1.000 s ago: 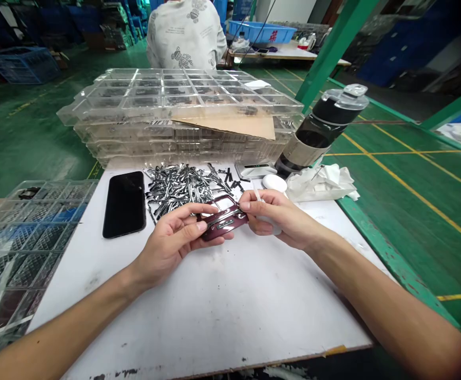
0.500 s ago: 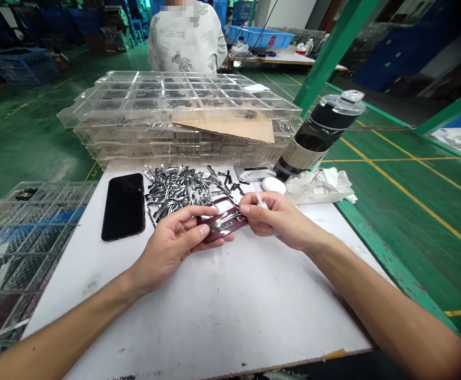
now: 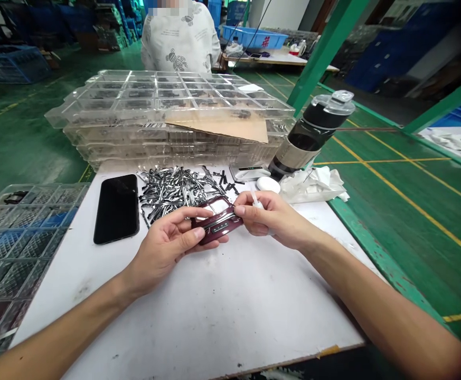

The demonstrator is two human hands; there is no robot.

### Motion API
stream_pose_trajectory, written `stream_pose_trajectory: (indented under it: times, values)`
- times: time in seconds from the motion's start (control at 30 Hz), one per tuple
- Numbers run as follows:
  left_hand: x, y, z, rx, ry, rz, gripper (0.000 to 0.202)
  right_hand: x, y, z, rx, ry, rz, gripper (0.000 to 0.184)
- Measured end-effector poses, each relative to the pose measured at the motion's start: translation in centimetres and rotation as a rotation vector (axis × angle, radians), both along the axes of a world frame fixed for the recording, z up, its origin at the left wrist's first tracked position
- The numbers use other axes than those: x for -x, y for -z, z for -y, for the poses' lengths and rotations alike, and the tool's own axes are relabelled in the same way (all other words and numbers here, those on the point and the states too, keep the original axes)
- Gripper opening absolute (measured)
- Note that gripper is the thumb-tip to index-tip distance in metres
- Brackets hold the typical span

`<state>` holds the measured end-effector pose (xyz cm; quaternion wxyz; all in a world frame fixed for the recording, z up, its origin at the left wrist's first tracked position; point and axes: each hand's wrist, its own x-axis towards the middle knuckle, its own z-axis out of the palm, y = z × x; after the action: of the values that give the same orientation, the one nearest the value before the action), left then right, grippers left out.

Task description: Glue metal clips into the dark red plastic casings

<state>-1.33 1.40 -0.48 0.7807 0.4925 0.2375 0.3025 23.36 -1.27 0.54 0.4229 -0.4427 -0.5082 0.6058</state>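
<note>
A glossy maroon plastic part (image 3: 223,230) with a clear window, small lettering and a shiny chrome strip (image 3: 219,217) across it is held above the white table. My left hand (image 3: 175,236) grips its left end, thumb on top and fingers underneath. At its right end, my right hand (image 3: 264,214) pinches the edge near the strip's end between thumb and forefinger. A small white pointed nozzle (image 3: 256,200) sticks up from the same hand; whatever it belongs to is mostly hidden in the palm. Just behind lies a pile of chrome strips (image 3: 175,187).
Left of the pile lies a black phone (image 3: 116,209). Stacked clear trays (image 3: 167,142) carry a cardboard piece (image 3: 230,130). To the right are a dark bottle (image 3: 311,134), a white round lid (image 3: 268,184) and crumpled tissue (image 3: 313,184). A person (image 3: 180,39) sits beyond.
The whole view has shifted slightly, so things appear further left. The maroon part is tilted a little differently, and the chrome strip appears to lie closer along it. Both hands keep their grip.
</note>
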Motion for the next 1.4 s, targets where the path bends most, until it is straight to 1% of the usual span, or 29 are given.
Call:
stream_pose_trajectory:
  times: [0.23, 0.4, 0.57, 0.7, 0.87, 1.07, 1.27, 1.33, 1.4]
  values:
    - [-0.2, 0.2, 0.2, -0.012, 0.01, -0.007, 0.025, -0.4, 0.1, 0.1, 0.0, -0.032, -0.008, 0.029]
    - [-0.1, 0.3, 0.2, -0.024, 0.004, -0.02, 0.025, -0.1, -0.3, 0.3, 0.073, -0.063, -0.085, 0.024]
    - [0.1, 0.0, 0.0, -0.005, -0.002, -0.023, 0.023, 0.5, -0.6, 0.3, 0.13, -0.037, -0.147, 0.03]
    - [0.0, -0.1, -0.1, 0.025, -0.005, -0.036, 0.024, 0.5, -0.4, 0.2, 0.147, -0.028, -0.136, 0.029]
    - [-0.1, 0.0, -0.2, 0.025, -0.022, -0.039, 0.023, 0.1, -0.1, 0.2, 0.109, -0.041, -0.116, 0.026]
    - [0.0, 0.1, 0.0, -0.027, -0.015, -0.042, 0.022, 0.1, -0.1, 0.2, 0.081, -0.047, -0.13, 0.024]
    - [-0.1, 0.1, 0.5, -0.065, -0.035, -0.057, 0.023, 0.5, 0.1, 0.3, 0.03, -0.013, -0.108, 0.025]
    - [0.0, -0.1, 0.5, -0.09, -0.024, -0.076, 0.023, 0.6, 0.2, 0.3, 0.018, -0.001, -0.11, 0.025]
    - [0.4, -0.4, 0.2, -0.151, 0.002, -0.086, 0.027, 0.7, 0.2, 0.3, 0.02, 0.0, -0.135, 0.024]
